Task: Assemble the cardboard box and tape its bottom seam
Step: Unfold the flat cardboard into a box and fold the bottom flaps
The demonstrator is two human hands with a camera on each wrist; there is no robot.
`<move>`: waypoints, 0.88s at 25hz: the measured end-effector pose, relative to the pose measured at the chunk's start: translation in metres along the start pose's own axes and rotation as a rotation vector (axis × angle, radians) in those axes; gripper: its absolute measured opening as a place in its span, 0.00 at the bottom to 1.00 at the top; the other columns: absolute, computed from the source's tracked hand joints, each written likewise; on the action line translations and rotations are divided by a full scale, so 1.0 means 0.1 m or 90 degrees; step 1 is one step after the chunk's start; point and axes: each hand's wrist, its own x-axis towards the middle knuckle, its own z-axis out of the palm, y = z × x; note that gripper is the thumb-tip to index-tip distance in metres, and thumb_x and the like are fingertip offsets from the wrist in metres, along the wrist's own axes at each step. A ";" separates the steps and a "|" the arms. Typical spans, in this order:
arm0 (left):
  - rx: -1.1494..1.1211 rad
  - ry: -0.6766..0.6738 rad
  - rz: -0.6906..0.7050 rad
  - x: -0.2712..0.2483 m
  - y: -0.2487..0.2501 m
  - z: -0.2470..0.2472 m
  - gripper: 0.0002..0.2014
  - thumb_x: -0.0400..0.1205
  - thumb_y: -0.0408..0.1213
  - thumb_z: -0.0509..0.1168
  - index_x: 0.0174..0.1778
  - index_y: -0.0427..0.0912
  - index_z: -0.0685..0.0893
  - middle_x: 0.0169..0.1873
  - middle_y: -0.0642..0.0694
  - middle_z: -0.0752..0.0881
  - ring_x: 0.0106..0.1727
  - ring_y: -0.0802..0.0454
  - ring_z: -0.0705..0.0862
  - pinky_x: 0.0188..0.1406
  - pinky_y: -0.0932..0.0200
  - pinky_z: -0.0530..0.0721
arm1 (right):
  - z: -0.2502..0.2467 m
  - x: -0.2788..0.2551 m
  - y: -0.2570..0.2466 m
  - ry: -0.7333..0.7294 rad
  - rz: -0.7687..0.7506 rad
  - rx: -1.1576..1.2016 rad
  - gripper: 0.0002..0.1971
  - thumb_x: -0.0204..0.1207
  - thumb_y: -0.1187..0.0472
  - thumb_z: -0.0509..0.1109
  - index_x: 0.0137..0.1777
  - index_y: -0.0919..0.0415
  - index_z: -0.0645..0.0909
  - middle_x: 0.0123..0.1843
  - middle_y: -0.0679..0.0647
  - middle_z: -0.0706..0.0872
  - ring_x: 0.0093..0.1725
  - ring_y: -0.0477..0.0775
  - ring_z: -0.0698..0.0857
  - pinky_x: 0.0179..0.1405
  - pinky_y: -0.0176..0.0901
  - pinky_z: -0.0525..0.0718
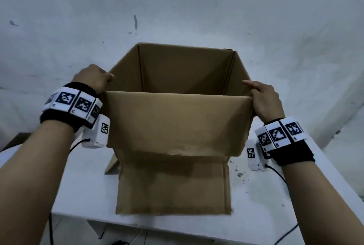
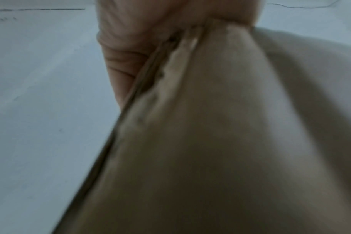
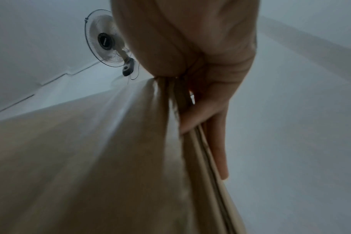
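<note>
A brown cardboard box (image 1: 177,122) stands opened into a square tube above the white table (image 1: 78,185), its top open toward me. My left hand (image 1: 94,79) grips the near-left top corner with fingers curled over the edge. My right hand (image 1: 264,99) pinches the near-right top corner, its index finger lying along the rim. A long bottom flap (image 1: 173,189) lies out flat on the table toward me, and a small flap (image 1: 112,164) pokes out at lower left. In the left wrist view, the left hand (image 2: 130,39) clamps the cardboard (image 2: 210,142). The right wrist view shows the right hand (image 3: 210,79) with thumb and fingers on either side of the box (image 3: 90,158).
A pale wall rises just behind the box. Small bits of debris (image 1: 239,174) lie on the table to the right. The table's front edge (image 1: 157,227) runs close below the flap. A wall fan (image 3: 106,41) hangs high up. Black cables trail from both wrists.
</note>
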 end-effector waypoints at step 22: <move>0.127 -0.005 -0.032 -0.15 -0.34 1.15 0.16 0.85 0.42 0.56 0.61 0.41 0.84 0.57 0.29 0.85 0.60 0.31 0.82 0.59 0.45 0.78 | 0.55 -0.08 0.87 -0.172 0.039 -0.272 0.25 0.83 0.63 0.49 0.80 0.50 0.59 0.66 0.66 0.83 0.62 0.68 0.81 0.60 0.52 0.77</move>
